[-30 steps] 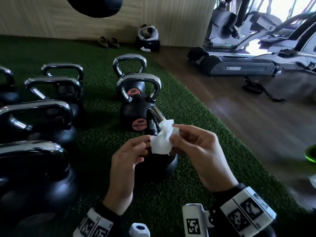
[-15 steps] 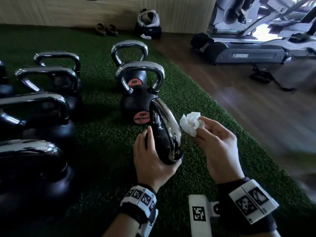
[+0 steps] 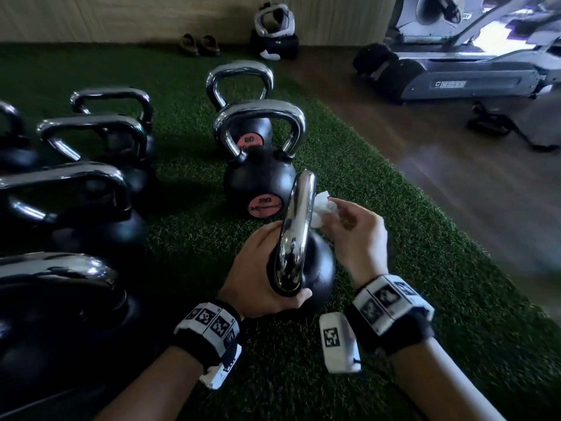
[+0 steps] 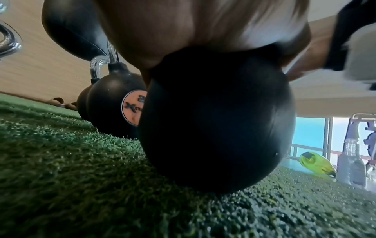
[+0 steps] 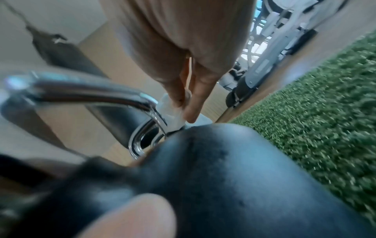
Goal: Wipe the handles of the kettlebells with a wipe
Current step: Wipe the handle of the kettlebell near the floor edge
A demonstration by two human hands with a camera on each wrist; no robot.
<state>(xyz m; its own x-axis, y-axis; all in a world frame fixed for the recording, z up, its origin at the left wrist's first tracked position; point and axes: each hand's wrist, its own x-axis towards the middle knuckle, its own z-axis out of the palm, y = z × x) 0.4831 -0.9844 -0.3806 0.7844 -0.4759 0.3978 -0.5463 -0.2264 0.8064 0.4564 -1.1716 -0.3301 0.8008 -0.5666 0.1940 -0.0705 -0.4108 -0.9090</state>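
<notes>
A small black kettlebell with a chrome handle stands on green turf in front of me. My left hand wraps round its body near the base of the handle; the wrist view shows the black ball under my palm. My right hand pinches a crumpled white wipe and presses it against the handle's right side. In the right wrist view the wipe sits between fingertips and chrome handle. Two more kettlebells with orange labels stand just beyond.
Several larger chrome-handled kettlebells line the turf at the left. The turf edge meets a wooden floor on the right, with exercise machines behind. Sandals and a bag lie by the far wall. A spray bottle stands near a green object.
One second ago both hands held the wipe. My left hand then dropped onto the near kettlebell, and my right hand has brought the wipe from beside the handle onto its right side.
</notes>
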